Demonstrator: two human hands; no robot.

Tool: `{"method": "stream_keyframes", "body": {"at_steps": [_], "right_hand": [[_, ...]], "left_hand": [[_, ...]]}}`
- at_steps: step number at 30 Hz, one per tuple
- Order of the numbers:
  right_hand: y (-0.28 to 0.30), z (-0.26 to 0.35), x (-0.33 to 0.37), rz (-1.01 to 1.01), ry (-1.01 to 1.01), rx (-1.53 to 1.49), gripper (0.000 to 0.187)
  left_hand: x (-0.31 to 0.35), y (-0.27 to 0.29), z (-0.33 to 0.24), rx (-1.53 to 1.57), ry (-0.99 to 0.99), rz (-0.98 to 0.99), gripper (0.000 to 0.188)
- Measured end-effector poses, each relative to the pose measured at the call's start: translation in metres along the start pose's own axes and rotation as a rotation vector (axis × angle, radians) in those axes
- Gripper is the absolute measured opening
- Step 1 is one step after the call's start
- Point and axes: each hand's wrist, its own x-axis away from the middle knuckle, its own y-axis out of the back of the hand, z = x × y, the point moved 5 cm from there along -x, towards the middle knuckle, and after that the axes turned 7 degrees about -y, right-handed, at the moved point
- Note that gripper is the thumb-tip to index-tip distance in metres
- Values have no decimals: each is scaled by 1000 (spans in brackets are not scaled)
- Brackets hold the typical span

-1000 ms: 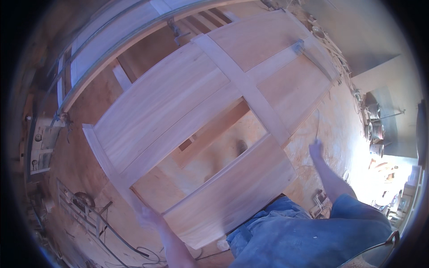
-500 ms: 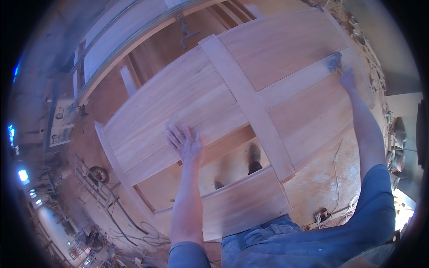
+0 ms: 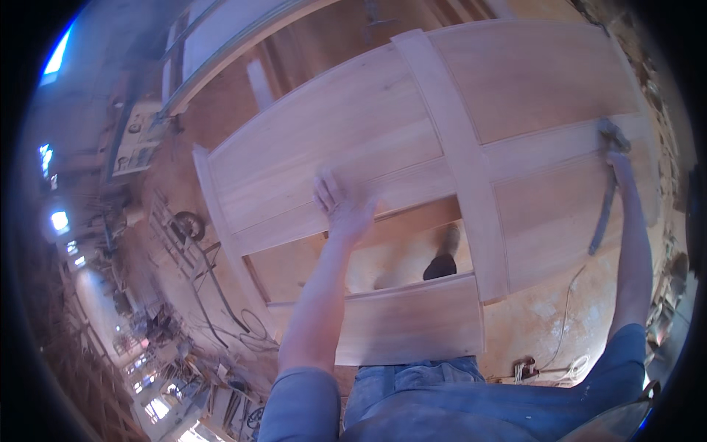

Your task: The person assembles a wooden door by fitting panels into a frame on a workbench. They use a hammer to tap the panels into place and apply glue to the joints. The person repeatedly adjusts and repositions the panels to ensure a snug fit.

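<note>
A large pale wooden panelled frame (image 3: 442,169), like a door, lies before me, with a lengthwise rail and a crossing bar. My left hand (image 3: 346,210) rests on its left part, above a see-through opening, fingers spread and nothing in them. Far out to the right, my right hand (image 3: 620,163) is closed on what looks like a crumpled grey-blue rag (image 3: 611,135) at the end of the lengthwise rail. From that hand a narrow dark strip (image 3: 602,221) hangs across the lower right panel; whether it belongs to the rag is unclear.
Behind the frame stands another wooden piece (image 3: 236,51) with a pale top. A wheeled metal cart (image 3: 190,227) is on the floor at left. A cable (image 3: 565,324) runs along the floor at right. Clutter lines the far left and right edges.
My view has shifted, so the frame sits farther right. My right hand has moved outward along the rail with the rag, and a dark strip now hangs below it. The left hand stays spread.
</note>
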Motion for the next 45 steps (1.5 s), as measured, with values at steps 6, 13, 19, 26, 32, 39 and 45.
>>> {"method": "stream_keyframes", "body": {"at_steps": [6, 13, 19, 26, 32, 39, 45], "right_hand": [[-155, 32, 160, -58, -339, -383, 7], [-246, -10, 444, -173, -575, -924, 9], [-337, -90, 688, 205, -1061, -1203, 26], [-459, -83, 842, 193, -1390, -1704, 20], [-480, -29, 834, 363, -1261, -1634, 17], [-493, -78, 857, 255, -1281, -1635, 15], [-503, -44, 816, 438, -1225, -1745, 12]], "left_hand": [[22, 28, 21, -77, 71, 110, 111], [20, 34, 17, -72, 32, 180, 113], [26, 50, 22, -62, -103, 196, 102], [35, 55, 52, -79, -221, 188, 87], [38, 58, 51, -117, -208, 235, 87], [39, 56, 58, -170, -229, 227, 89], [34, 43, 67, -186, -241, 193, 89]]}}
